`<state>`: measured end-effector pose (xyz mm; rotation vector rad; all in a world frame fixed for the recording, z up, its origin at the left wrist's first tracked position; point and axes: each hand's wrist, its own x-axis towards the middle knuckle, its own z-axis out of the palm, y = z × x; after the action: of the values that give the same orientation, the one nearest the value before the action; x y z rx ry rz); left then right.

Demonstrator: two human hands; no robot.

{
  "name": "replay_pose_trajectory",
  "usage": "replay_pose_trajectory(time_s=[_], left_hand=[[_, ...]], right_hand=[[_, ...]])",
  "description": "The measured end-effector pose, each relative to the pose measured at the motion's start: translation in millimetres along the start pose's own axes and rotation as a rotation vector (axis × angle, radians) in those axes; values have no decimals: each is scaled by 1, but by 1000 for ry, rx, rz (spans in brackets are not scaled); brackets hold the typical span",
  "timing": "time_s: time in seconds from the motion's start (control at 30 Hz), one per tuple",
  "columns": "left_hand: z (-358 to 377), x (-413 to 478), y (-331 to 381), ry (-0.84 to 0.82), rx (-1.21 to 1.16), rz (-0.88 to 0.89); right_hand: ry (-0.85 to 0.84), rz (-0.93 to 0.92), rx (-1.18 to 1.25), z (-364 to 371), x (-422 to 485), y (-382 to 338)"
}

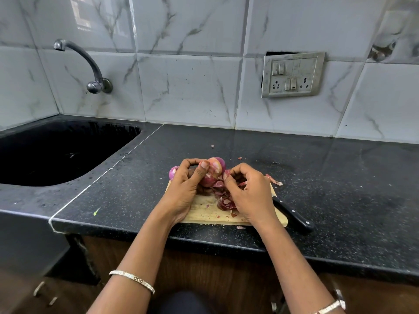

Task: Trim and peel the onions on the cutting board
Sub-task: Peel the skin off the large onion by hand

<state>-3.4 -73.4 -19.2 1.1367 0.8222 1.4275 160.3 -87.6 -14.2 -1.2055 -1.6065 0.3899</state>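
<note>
Onion (pixel 214 172) gripped in left hand (pixel 184 189) fingers above cutting board (pixel 204 211); right hand (pixel 248 193) fingers pinch loose skin (pixel 226 174) beside it. Peel pile (pixel 225 200) under fingers, knife (pixel 292 215) right of them on desk (pixel 340 189).

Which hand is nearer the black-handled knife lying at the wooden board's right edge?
Right. The right hand hovers just left of the black-handled knife, pinching peel; the left hand grips the red onion across the wooden board.
</note>
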Motion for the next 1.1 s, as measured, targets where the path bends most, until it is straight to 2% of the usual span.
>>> replay_pose_trajectory(time_s=[0.13, 0.37, 0.47, 0.6, 0.83, 0.9, 1.1], left_hand=[[-1, 1, 2, 57, -13, 26], [1, -3, 4, -91, 56, -18], [3, -3, 3, -62, 106, -28], [0, 0, 4, -21, -6, -70], [0, 0, 7, 20, -27, -104], [0, 0, 7, 16, -22, -107], [1, 0, 8, 6, -8, -102]], right_hand=[[14, 21, 14, -1, 1, 1], [3, -26, 79, -1, 0, 0], [14, -11, 113, -2, 1, 0], [8, 8, 187, -1, 1, 0], [108, -62, -32, -5, 1, 2], [88, -113, -74, -5, 0, 0], [-30, -183, 2, 0, -2, -6]])
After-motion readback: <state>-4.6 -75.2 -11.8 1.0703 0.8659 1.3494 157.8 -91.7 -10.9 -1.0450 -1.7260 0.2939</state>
